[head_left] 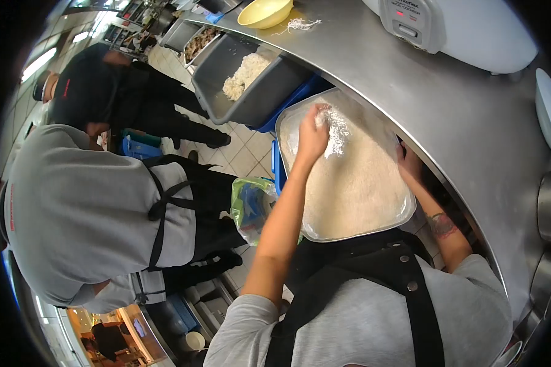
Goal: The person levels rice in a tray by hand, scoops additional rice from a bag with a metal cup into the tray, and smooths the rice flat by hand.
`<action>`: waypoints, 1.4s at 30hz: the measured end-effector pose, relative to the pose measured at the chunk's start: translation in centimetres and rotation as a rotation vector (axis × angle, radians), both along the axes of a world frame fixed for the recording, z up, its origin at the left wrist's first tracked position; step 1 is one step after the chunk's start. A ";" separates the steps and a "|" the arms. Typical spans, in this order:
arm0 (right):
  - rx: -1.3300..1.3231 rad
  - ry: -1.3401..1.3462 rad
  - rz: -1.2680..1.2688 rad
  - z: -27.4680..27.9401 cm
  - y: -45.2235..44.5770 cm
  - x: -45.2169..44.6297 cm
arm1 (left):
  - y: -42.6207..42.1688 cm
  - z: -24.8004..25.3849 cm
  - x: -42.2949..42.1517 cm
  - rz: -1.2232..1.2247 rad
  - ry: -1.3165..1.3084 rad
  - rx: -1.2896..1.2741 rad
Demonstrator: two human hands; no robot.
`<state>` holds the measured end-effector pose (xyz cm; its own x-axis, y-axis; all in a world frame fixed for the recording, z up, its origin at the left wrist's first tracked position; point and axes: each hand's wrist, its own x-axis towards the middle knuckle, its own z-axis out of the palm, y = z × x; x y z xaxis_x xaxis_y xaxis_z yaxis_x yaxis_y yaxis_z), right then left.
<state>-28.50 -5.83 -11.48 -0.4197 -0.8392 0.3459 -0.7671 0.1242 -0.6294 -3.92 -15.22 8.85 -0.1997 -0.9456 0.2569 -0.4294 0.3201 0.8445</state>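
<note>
Left hand: fingers bunched at loose powder, upper centre. Right hand beside tray, can't tell fingers. Likely heavy; grip opposite rims.

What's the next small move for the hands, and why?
I'd likely have the left hand spread the white patch outward over the beige layer. That hand is already at the patch, which sits bunched toward the far end of the tray, while the right hand is at the tray's side.
</note>
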 end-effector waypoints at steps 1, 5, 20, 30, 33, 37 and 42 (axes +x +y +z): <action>-0.016 0.030 -0.014 -0.2 -0.1 0.0 | -0.1 1.5 0.0 -0.012 0.006 -0.101; -0.035 0.069 -0.024 -0.9 -0.4 0.1 | -1.2 2.5 0.9 0.027 0.007 -0.077; 0.111 -0.091 -0.022 -3.0 -0.7 0.1 | 8.2 -9.8 -7.2 -0.563 -0.807 -0.270; 0.023 0.035 -0.048 -1.1 -0.4 0.0 | 0.6 -13.1 -3.1 -0.047 -0.924 -0.074; 0.016 0.036 -0.046 -1.3 -0.5 0.2 | 0.9 -10.6 -0.6 -0.019 -0.909 0.186; -0.022 0.048 -0.049 -1.6 -0.9 0.2 | 3.6 -9.8 0.7 -0.009 -0.755 0.259; -0.057 0.086 -0.046 -1.7 -0.8 0.0 | 3.3 -7.3 1.9 -0.016 -0.462 0.263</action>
<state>-28.49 -6.66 -13.18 -0.4238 -0.7979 0.4285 -0.8128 0.1262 -0.5687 -2.04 -11.87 1.53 -0.2512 -0.9621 -0.1061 -0.7721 0.1331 0.6214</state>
